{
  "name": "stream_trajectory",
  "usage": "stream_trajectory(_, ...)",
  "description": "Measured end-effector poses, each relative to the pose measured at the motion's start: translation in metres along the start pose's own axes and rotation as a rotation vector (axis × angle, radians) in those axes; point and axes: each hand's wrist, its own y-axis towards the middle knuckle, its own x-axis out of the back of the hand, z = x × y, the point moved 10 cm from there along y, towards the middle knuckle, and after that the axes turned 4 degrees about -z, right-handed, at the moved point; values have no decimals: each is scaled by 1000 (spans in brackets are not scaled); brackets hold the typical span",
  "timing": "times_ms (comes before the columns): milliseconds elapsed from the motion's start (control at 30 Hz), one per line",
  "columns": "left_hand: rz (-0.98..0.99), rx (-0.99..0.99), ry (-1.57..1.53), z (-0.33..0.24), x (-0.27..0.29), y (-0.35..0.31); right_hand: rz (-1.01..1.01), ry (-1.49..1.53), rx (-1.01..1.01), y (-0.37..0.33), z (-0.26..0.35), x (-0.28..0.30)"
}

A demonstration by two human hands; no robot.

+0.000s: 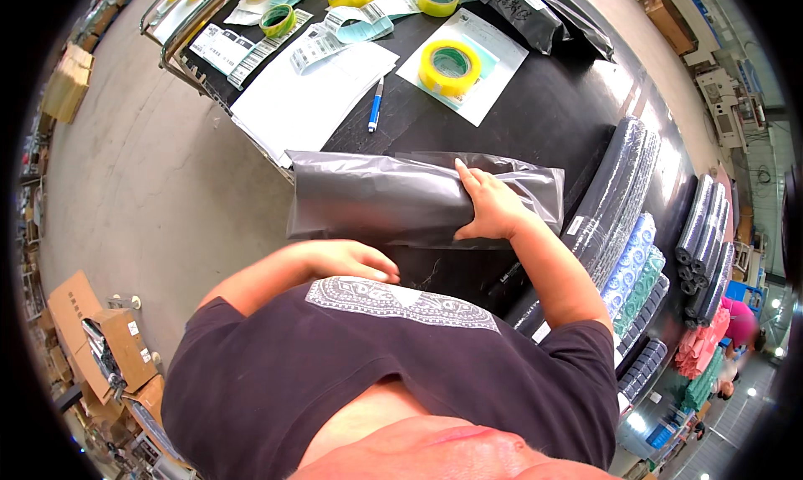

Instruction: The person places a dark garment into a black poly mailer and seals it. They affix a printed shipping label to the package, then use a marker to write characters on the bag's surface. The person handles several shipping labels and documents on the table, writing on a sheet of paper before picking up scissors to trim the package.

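A shiny dark grey plastic bag (376, 200), bulging around something rolled or long, lies across the near edge of the black table. My right hand (493, 202) grips it from above toward its right end, thumb on the near side and fingers on the far side. Loose, see-through film spreads past that hand. My left hand (355, 261) is just below the bag's near edge, close to my chest. Its fingers are loosely extended, with nothing visible in them. What the bag contains is hidden.
Beyond the bag are a blue pen (376, 105), white paper sheets (309, 103), a yellow tape roll (450, 67) and label strips (322, 49). Dark wrapped rolls (615, 187) and patterned rolls (631, 266) lie on the right. Cardboard boxes (121, 346) stand at lower left.
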Motion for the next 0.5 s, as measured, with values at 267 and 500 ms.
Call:
stream_trajectory(267, -704, -407, 861, -194, 165, -35, -827, 339, -497, -21, -168, 99)
stream_trajectory(500, -895, -556, 1677, -247, 227, 86, -787, -198, -895, -16, -184, 147)
